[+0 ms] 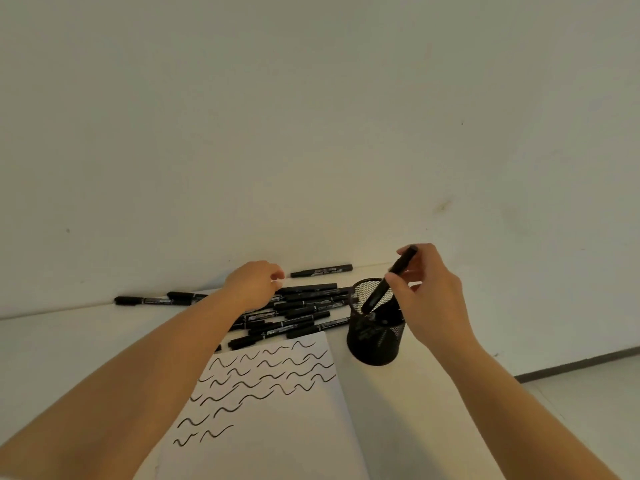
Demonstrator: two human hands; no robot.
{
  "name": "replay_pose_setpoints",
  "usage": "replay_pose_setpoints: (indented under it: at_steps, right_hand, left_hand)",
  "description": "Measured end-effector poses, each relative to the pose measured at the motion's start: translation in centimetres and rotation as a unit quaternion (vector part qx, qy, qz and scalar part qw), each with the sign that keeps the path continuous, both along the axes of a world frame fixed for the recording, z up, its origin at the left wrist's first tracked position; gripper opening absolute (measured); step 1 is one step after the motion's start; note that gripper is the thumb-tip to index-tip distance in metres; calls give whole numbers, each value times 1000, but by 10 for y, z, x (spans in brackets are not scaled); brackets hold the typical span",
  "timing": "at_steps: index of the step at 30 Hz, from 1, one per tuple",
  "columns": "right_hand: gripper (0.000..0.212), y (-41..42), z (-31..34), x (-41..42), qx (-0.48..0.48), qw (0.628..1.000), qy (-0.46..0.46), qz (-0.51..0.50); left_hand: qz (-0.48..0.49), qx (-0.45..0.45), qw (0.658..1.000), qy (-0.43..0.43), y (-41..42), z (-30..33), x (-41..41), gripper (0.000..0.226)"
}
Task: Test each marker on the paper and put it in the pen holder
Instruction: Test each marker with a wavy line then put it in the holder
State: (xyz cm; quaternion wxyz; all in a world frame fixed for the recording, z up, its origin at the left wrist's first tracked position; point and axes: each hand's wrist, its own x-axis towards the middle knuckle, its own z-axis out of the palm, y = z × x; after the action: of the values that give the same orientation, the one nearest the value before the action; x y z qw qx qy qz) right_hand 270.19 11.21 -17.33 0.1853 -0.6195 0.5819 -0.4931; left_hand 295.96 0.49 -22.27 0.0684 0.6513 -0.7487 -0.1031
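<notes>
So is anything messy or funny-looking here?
A bit messy: the markers lie jumbled in a heap by the wall, and one marker sits apart behind them. The pen holder stands upright; nothing looks spilled or broken.

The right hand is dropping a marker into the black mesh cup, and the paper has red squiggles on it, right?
Not quite: the squiggles on the paper are black, not red, as the head view shows. The rest holds: the right hand holds a marker with its tip inside the black mesh cup.

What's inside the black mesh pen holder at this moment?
The marker the right hand grips dips into the pen holder. Dark shapes show through the mesh; how many markers is unclear.
</notes>
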Motion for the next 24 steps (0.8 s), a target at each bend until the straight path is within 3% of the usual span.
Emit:
replay_pose_setpoints:
  at_steps: [5, 14, 18, 24]
  right_hand:
    - [44, -6, -14, -1, 33, 999, 9, 0]
    - [32, -12, -19, 11, -10, 988, 148, 29]
    - [32, -13, -26, 10, -1, 979, 206, 2]
    - [35, -10, -21, 8, 15, 966, 260, 5]
  left_hand:
    - [13, 8, 1000, -12, -14, -24, -4, 30]
    - [24, 9, 1000, 7, -25, -32, -5, 22]
    - [31, 29, 999, -23, -30, -36, -10, 24]
    - [29, -39, 999, -9, -21, -33, -6, 23]
